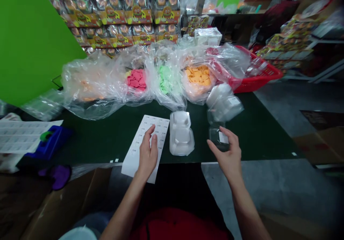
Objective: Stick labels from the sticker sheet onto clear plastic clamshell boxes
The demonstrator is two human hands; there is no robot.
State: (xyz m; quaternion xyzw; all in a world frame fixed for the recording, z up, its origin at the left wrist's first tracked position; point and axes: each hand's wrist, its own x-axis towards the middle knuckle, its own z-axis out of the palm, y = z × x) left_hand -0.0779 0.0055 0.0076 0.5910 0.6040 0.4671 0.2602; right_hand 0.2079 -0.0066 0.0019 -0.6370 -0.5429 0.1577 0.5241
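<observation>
My left hand [148, 153] lies flat with fingers stretched out on a white sheet of small labels [139, 139] at the near edge of the dark green table [107, 132]. My right hand [228, 153] curls round a small clear plastic container [219, 137] that bears a white label. Between the hands an open clear clamshell box [181, 132] lies on the table. Behind the right hand sits a stack of clear plastic shells [224, 102].
Plastic bags of flat pieces line the back: pink [137, 78], green [166, 78], orange [199, 74]. A red basket [258, 78] stands at the back right. A blue holder [51, 141] and more label sheets [21, 136] lie at left. Boxed toy packs [129, 14] are stacked behind.
</observation>
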